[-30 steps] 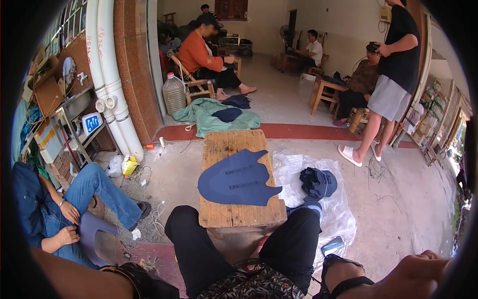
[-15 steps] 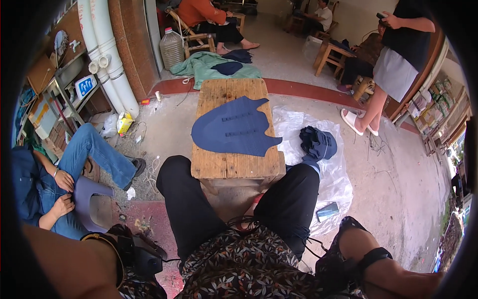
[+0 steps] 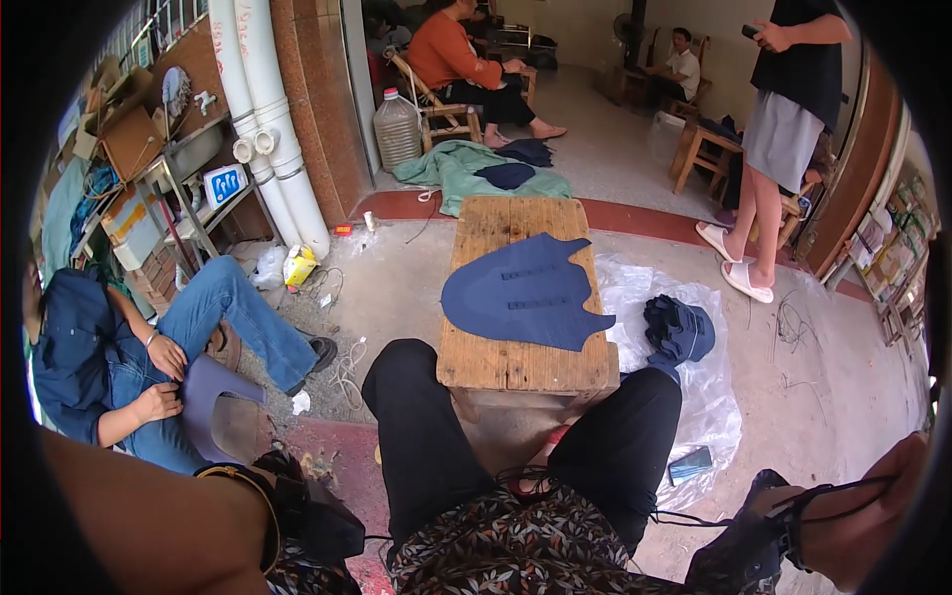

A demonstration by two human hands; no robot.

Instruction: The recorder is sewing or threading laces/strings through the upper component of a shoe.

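Note:
A dark blue cut fabric piece (image 3: 531,296) lies flat on a wooden bench (image 3: 476,373) in front of my knees. Two short dark strips run across its middle. Neither of my hands shows: both arms are raised close at the lower corners, and the hands are out of the picture. My left arm crosses the lower left, with a dark strapped device (image 3: 317,521) beside it. At the lower right my right arm wears a dark band. A bundle of dark blue fabric (image 3: 680,329) rests on clear plastic sheeting (image 3: 719,402) right of the bench.
A phone (image 3: 691,465) lies on the sheeting by my right knee. At left a person in jeans (image 3: 233,312) sits on a purple stool (image 3: 220,421). Beyond the bench are green cloth (image 3: 446,167), a large jug (image 3: 398,129) and seated people. A standing person (image 3: 769,149) is at right.
The view has turned, so the bench and surroundings sit farther right and lower. My right arm has shifted at the lower right. The fabric on the bench looks unmoved.

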